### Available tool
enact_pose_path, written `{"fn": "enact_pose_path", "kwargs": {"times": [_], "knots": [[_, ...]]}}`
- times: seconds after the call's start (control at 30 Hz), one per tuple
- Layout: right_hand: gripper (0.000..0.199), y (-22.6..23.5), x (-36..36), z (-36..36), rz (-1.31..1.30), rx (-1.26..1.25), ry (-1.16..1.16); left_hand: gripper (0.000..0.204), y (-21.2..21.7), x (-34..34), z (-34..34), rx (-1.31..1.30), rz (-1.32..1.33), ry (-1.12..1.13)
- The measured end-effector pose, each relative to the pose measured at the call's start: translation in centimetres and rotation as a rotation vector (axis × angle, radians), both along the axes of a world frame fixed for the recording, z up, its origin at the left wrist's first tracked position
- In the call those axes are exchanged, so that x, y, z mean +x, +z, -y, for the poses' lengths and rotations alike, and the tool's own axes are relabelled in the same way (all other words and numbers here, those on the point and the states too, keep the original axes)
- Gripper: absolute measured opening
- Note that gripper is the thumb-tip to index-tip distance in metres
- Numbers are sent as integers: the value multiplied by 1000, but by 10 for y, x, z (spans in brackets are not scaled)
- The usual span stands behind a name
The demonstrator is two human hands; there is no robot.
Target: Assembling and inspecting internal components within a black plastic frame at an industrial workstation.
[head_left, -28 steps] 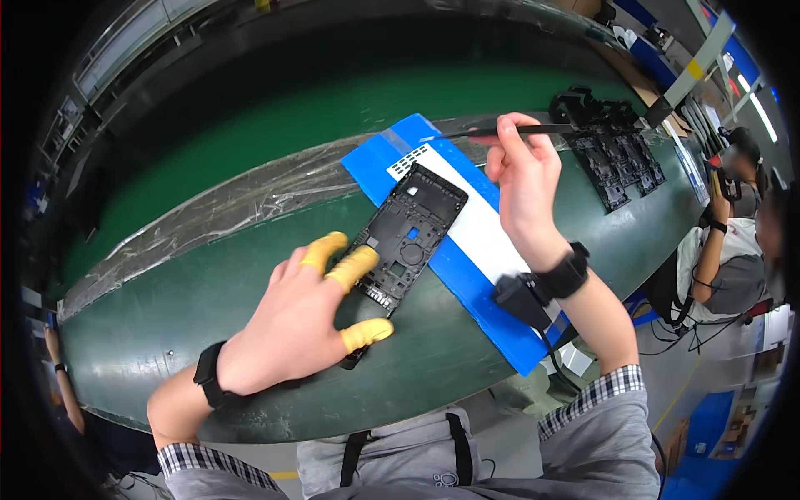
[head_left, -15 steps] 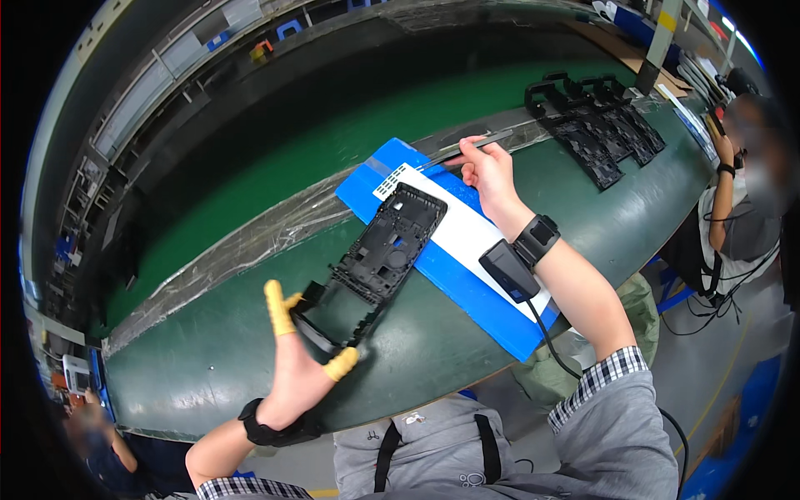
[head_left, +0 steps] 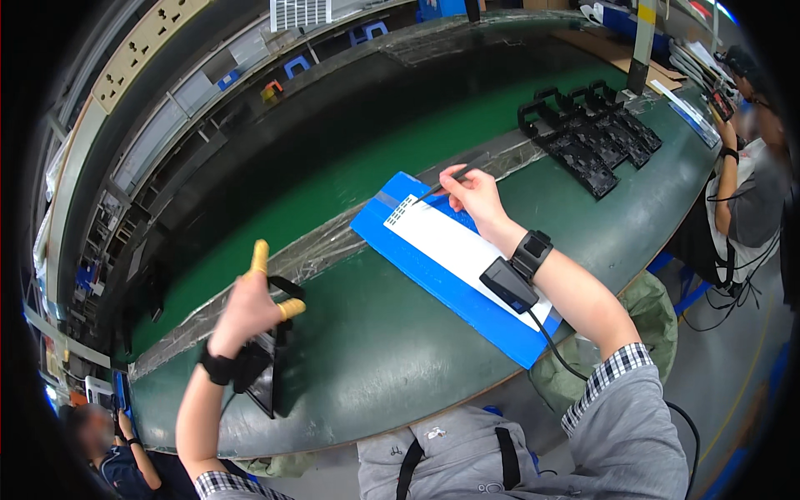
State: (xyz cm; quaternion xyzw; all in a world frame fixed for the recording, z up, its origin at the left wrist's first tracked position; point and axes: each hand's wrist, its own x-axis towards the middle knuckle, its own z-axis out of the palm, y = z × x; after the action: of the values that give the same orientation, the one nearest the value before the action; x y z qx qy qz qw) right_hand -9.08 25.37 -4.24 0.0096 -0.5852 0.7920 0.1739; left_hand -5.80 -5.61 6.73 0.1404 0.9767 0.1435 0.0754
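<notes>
At the left, my left hand [head_left: 250,304], slightly blurred, wears yellow finger covers on its thumb and index finger. It grips a black plastic housing [head_left: 272,367], whose loop-shaped end shows between thumb and index. Much of the housing and the other fingers are hidden behind the hand and wrist. My right hand [head_left: 475,198] is closed on dark tweezers [head_left: 454,177]. Their tip reaches the far left end of a white backing sheet [head_left: 458,247], by the small black stickers [head_left: 401,211]. The sheet lies on a blue board [head_left: 433,282].
Several similar black housings [head_left: 596,137] lie in a row at the far right of the green table [head_left: 350,333]. A clear-taped strip [head_left: 325,237] runs along its far side. A cable hangs from a black device [head_left: 508,283] by my right wrist. Other people sit at both sides.
My left hand has carried the black housing left, off the blue board, and turned it. The whole backing sheet now shows. The right hand keeps the tweezers near the stickers.
</notes>
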Motion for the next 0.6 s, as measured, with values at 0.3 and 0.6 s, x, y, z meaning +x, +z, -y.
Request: {"fn": "enact_pose_path", "kwargs": {"times": [0.3,0.6], "knots": [[9,-1,-1,-4,93,-63,1,109,-58,58,73,-74,-100,-47],[10,3,-3,-1,137,-82,16,74,-67,-22,126,288,-400,151]]}}
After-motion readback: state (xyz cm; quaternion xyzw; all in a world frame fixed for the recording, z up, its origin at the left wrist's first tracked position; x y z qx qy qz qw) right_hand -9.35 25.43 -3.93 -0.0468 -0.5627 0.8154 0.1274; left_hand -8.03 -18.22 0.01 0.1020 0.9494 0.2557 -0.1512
